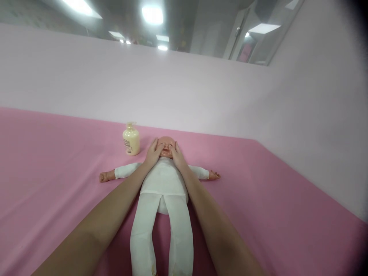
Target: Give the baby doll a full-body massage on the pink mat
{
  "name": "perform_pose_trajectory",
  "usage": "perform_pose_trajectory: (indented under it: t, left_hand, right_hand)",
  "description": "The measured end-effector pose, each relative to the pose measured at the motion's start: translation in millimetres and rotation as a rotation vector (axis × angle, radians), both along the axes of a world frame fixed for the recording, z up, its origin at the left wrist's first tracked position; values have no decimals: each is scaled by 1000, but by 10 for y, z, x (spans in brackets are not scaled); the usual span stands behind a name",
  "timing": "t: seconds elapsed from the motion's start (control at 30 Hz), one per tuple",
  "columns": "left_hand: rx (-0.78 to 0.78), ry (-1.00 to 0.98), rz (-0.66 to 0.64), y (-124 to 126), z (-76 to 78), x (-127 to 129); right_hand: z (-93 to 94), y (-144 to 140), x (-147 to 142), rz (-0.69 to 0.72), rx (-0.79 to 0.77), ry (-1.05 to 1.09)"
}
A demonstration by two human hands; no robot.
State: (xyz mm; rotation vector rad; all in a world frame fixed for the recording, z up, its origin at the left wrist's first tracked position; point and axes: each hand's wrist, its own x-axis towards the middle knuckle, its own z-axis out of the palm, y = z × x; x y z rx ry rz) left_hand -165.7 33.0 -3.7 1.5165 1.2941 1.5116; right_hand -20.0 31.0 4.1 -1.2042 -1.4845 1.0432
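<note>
A baby doll (165, 180) with a white cloth body lies on its back, arms stretched out to the sides and legs toward me. My left hand (153, 152) cups the left side of its head (166, 140), thumb on the cheek by the nose and fingers along the side. The opposite side of the head is held the same way by my right hand (177, 154), its thumb on the other cheek. Both forearms run along the doll's torso. My hands partly cover the doll's face; its mouth and forehead show between them.
Left of the doll's head stands a pale yellow pump bottle (131, 141), upright. Pink cloth (71, 153) covers the table, with creases at left. A pale wall (172, 92) rises behind, a reflective glass panel (184, 27) above it. Another wall (316, 115) closes the right side.
</note>
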Motion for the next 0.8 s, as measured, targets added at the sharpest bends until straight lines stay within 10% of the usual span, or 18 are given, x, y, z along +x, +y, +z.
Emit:
perform_pose_trajectory:
  t: [0.27, 0.8]
  left_hand:
    - [249, 105, -137, -7, 43, -29]
    - [6, -167, -107, 138, -97, -41]
  right_hand:
    - [33, -25, -28, 84, 340, -90]
    - [-36, 18, 39, 46, 22, 10]
